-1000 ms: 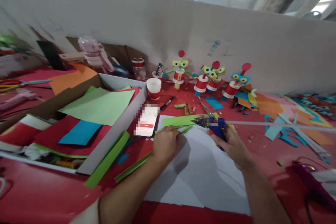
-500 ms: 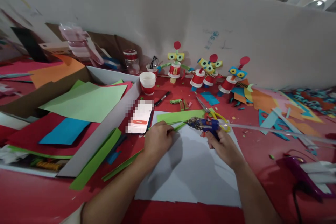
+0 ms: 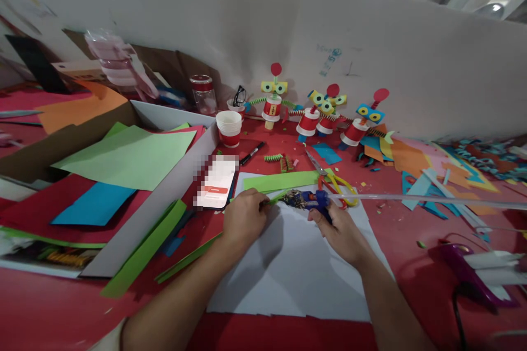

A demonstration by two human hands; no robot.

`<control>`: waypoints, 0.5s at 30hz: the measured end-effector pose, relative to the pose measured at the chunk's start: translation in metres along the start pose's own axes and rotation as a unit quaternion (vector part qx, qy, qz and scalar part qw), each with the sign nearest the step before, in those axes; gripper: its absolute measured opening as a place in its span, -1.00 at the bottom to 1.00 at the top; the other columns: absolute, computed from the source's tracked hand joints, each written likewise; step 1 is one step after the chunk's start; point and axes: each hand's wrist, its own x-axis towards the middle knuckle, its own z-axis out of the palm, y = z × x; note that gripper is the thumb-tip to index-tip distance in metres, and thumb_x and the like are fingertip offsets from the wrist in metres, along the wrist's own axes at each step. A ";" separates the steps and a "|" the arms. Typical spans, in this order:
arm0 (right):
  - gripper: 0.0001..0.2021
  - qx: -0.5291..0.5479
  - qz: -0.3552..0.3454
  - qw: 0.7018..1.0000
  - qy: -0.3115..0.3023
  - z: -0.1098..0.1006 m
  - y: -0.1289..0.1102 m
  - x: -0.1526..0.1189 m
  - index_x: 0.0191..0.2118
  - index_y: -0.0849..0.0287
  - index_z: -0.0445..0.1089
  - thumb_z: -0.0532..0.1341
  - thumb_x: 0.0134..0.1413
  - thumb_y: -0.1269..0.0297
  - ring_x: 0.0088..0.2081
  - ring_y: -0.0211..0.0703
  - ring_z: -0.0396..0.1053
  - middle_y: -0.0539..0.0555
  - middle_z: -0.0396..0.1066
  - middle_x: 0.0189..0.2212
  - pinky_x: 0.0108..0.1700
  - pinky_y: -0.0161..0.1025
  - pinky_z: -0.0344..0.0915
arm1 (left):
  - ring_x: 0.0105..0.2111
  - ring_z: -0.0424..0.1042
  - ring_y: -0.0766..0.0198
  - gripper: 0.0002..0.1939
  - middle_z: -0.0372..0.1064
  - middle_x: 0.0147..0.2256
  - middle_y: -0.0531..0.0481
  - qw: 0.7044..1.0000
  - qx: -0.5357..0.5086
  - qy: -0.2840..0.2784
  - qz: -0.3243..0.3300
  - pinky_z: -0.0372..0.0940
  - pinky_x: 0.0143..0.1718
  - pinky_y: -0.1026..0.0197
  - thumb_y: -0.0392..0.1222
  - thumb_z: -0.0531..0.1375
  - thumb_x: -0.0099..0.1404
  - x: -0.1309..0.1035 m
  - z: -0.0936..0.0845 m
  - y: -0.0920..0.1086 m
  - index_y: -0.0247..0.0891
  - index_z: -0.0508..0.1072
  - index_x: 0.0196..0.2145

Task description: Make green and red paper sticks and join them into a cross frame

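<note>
My left hand [image 3: 246, 214] is closed on a green paper strip [image 3: 276, 197] above the left part of a white sheet [image 3: 304, 269]. Wrapped round the handle of a blue glue gun [image 3: 316, 199], my right hand [image 3: 340, 230] holds it with the dirty nozzle pointing left, close to the strip. A long clear glue stick [image 3: 395, 197] sticks out of the gun's back towards the right. Behind the hands lies a flat green strip [image 3: 284, 180], with yellow-and-red scissors [image 3: 341, 186] beside it. Whether the nozzle touches the strip is too small to tell.
At the left stands a box [image 3: 181, 175] of coloured paper, with green strips [image 3: 148, 252] beside it. A phone [image 3: 217, 181], a marker [image 3: 252, 153] and stacked cups [image 3: 229, 127] lie beyond my left hand. Several cup robots [image 3: 272, 109] stand by the wall. A purple device [image 3: 473, 274] is at the right.
The glue gun has shifted slightly left, its nozzle nearer my left hand and further along the held green strip. The whole view has also moved slightly.
</note>
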 end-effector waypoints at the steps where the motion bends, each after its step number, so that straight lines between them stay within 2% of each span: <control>1: -0.73 -0.007 -0.002 1.000 -0.002 0.001 0.000 0.000 -0.27 0.12 0.34 0.02 0.22 0.06 -0.59 -0.18 0.26 -0.07 0.24 -0.66 -0.51 -0.27 0.17 | -0.20 0.46 0.22 -0.80 0.50 -0.24 0.00 1.000 0.000 0.001 0.003 0.27 -0.26 0.27 -0.25 0.16 0.24 0.000 0.000 0.000 -0.15 0.57 -0.24; 6: -0.71 -0.039 -0.003 0.999 0.002 0.004 0.001 0.003 -0.25 0.13 0.33 0.00 0.21 0.05 -0.47 -0.09 0.34 0.03 0.35 -0.54 -0.44 -0.23 0.21 | -0.21 0.46 0.20 -0.81 0.50 -0.24 0.02 1.000 0.000 0.007 0.007 0.27 -0.30 0.25 -0.24 0.17 0.23 0.001 0.002 -0.002 -0.15 0.57 -0.24; 10: -0.69 -0.064 0.027 0.997 0.026 0.002 0.002 0.003 -0.26 0.12 0.33 -0.01 0.20 0.03 -0.41 -0.03 0.38 0.08 0.41 -0.48 -0.38 -0.19 0.22 | -0.20 0.46 0.21 -0.80 0.50 -0.23 0.01 1.000 0.013 0.003 0.001 0.26 -0.29 0.26 -0.26 0.16 0.23 0.001 0.003 -0.002 -0.14 0.57 -0.23; 15: -0.68 -0.058 0.026 0.998 -0.003 0.002 0.001 0.003 -0.25 0.12 0.32 -0.02 0.20 0.01 -0.37 0.00 0.40 0.11 0.44 -0.43 -0.36 -0.19 0.22 | -0.21 0.46 0.18 -0.81 0.50 -0.25 0.01 1.000 0.016 0.003 0.009 0.26 -0.31 0.24 -0.24 0.17 0.23 0.000 0.001 -0.002 -0.15 0.57 -0.25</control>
